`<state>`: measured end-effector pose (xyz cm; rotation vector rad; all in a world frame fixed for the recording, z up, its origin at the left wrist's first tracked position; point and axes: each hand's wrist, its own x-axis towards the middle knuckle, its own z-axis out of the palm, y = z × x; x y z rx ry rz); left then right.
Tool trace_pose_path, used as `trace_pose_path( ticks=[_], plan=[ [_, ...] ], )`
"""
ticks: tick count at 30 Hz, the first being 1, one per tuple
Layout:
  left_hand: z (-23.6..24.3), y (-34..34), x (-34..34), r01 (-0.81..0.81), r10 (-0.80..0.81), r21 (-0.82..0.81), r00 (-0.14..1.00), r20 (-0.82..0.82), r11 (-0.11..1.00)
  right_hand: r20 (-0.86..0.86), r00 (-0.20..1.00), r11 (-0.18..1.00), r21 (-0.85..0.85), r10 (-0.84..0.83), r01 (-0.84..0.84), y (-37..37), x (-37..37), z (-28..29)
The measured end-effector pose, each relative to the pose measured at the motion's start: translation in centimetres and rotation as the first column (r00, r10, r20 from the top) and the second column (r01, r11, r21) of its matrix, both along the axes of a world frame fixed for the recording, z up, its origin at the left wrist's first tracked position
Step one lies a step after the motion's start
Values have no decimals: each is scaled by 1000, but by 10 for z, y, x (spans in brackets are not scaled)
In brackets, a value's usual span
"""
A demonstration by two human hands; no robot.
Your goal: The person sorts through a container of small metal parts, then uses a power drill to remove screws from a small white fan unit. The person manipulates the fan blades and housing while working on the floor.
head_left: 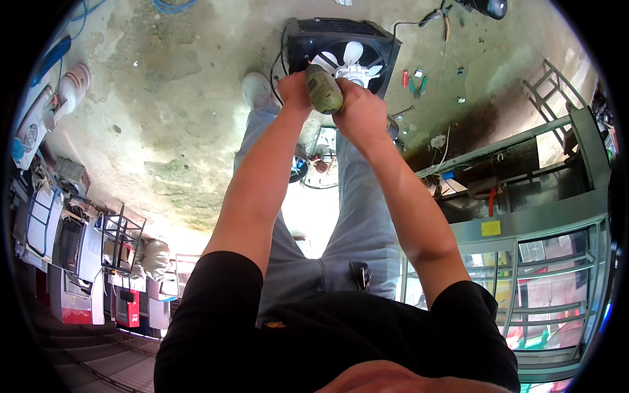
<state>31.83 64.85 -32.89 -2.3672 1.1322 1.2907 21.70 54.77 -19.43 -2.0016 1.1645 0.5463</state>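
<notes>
Olive-green drill (324, 92) in play here, held up over the near left part of a black fan housing (337, 27) that's sitting on the stained concrete floor (190, 92). The right hand (360, 112) is wrapped around the drill, though the grip itself is mostly hidden. The left hand (296, 90) is curled up just beside it, near the housing's edge, and I honestly can't tell if it's pinching anything. White fan blades (353, 52) show inside the housing, right past the drill. Off to the right on the floor there's a small red thing (405, 78) next to some green-handled pliers (423, 85), and a pale shoe (257, 90) is just left of the housing.
</notes>
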Motion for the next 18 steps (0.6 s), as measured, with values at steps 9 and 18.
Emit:
trace_pose_path(
  ticks=[9,18],
  plan=[
    [-16,15,-10,-161,161,-8,987,-26,987,29,998,998,-36,53,-52,7,6,6],
    [-1,33,-4,-149,148,-5,985,-93,989,-15,1000,1000,-9,15,-16,1,4,2]
  ],
)
